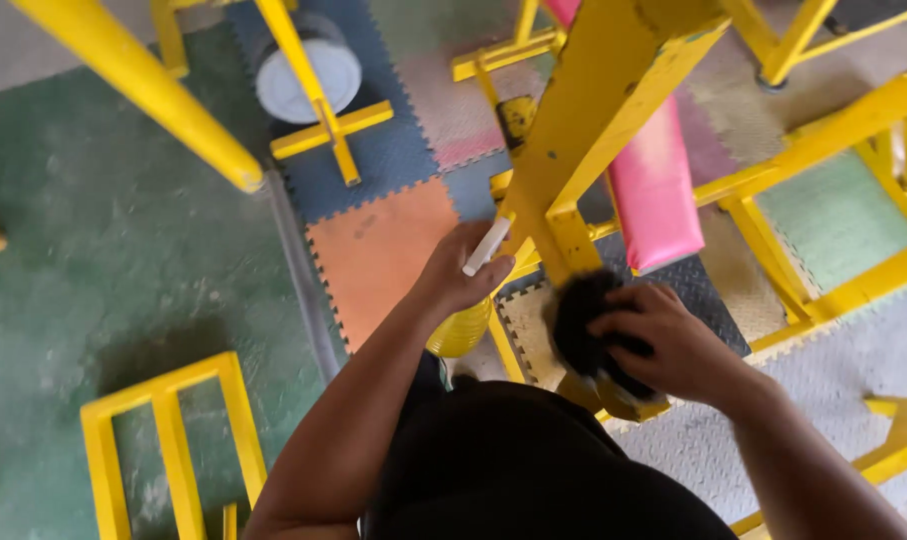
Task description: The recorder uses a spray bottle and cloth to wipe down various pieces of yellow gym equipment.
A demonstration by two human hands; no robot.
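Left hand [460, 272] grips yellow spray bottle [463, 322]; right hand [663, 345] clutches black cloth [580, 325] against yellow frame [573, 150]. Best: press firmly, follow bar.

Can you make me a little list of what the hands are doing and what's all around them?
left hand: grips a yellow bottle by its white nozzle
right hand: presses a black cloth on the yellow metal frame
beside frame: pink padded bench
floor: coloured foam mats, green concrete
far corner: white round container
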